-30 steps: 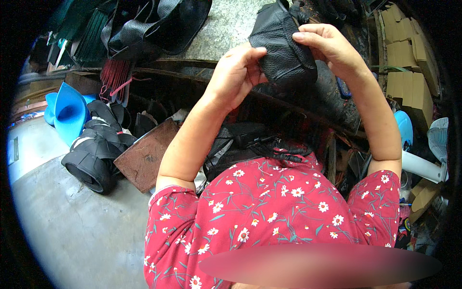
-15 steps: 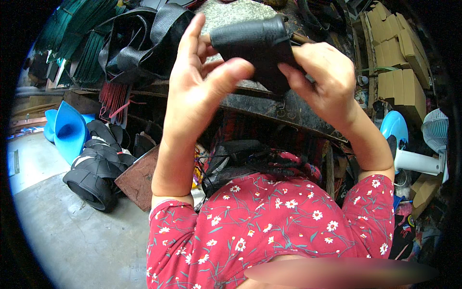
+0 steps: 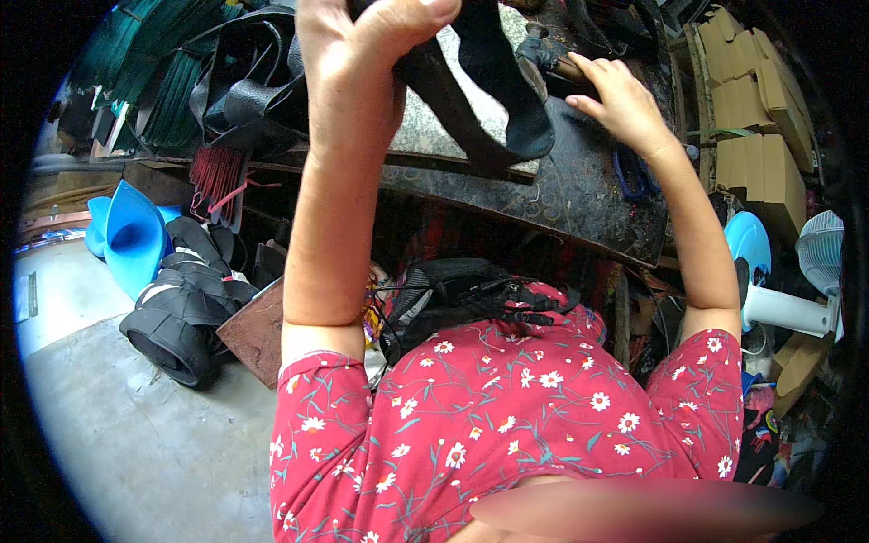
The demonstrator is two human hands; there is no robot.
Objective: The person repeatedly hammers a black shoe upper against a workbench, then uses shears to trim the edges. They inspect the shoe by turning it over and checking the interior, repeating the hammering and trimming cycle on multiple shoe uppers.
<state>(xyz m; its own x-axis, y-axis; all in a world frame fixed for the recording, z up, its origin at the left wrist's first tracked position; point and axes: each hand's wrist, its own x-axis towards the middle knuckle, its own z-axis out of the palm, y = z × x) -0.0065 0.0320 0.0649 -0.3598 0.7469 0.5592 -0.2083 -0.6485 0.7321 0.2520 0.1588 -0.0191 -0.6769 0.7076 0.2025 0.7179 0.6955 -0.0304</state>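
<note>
The left hand (image 3: 362, 45), raised high, pinches a black, floppy leather piece (image 3: 480, 81) between thumb and fingers; the piece hangs below and right of that hand, its long axis slanting down to the right. The right hand (image 3: 615, 95), fingers loosely spread, rests on the dark, worn bench (image 3: 579, 195) beside a wooden-handled tool (image 3: 552, 59).

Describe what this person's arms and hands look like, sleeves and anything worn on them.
Both forearms are bare, with short red sleeves in a white floral print ending above the elbows. The left hand and right hand wear no gloves; no rings, watch or bracelets are visible.
</note>
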